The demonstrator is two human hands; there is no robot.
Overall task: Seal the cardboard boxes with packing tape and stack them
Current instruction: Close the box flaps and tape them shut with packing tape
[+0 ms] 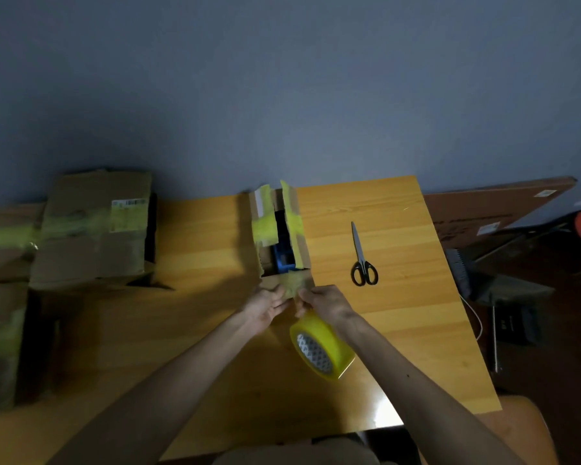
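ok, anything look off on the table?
Yes: the small box mid-table is ragged. Its top flaps gape apart with torn edges and leftover yellow tape, and a blue item shows through the gap. The left hand and right hand pinch a tape strip at its near end.

The one head camera is looking forward and down from above the near edge of the table [399,313], facing the wall [282,95].

Both bare forearms stretched forward, converging; left hand [269,305] and right hand [327,302] near each other, fingers curled, fingertips almost meeting, each pinching tape strip [292,286] between fingertips
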